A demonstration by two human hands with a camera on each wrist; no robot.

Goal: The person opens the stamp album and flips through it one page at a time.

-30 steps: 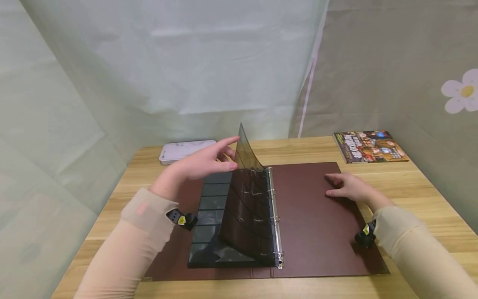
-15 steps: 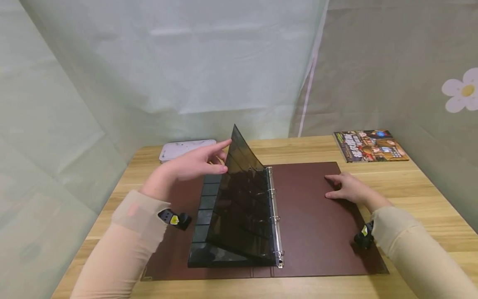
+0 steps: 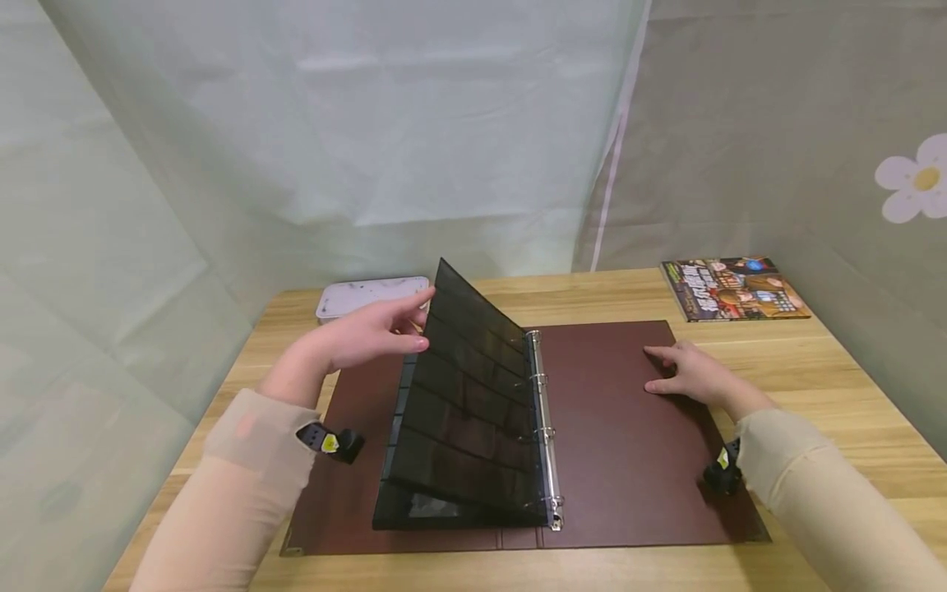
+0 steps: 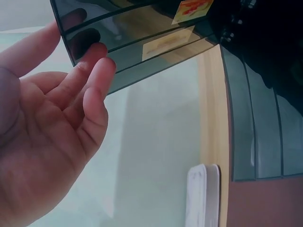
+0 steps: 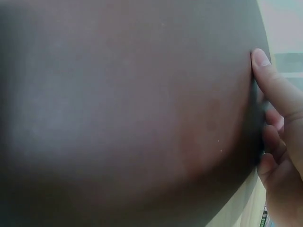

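Note:
A ring binder with a maroon cover (image 3: 602,444) lies opened out on the wooden table. Its dark translucent pocket page (image 3: 473,395) stands tilted up on the metal rings (image 3: 547,432), leaning left over other pages. My left hand (image 3: 370,333) is at the page's outer edge, index finger and thumb touching it apart from each other. In the left wrist view its fingers (image 4: 97,66) lie against the page near a corner; a colourful card (image 4: 191,9) shows in a pocket. My right hand (image 3: 688,374) rests on the cover near its right edge, fingers partly hidden.
A pale marbled flat case (image 3: 370,296) lies at the table's back left, just behind my left hand. At the back right is a comic-style book (image 3: 736,288). Fabric curtains (image 3: 444,123) hang close behind the table (image 3: 592,286).
My left hand has moved left and slightly down, and the page has tipped left with it, covering more of the pages below. The right hand has stayed almost still.

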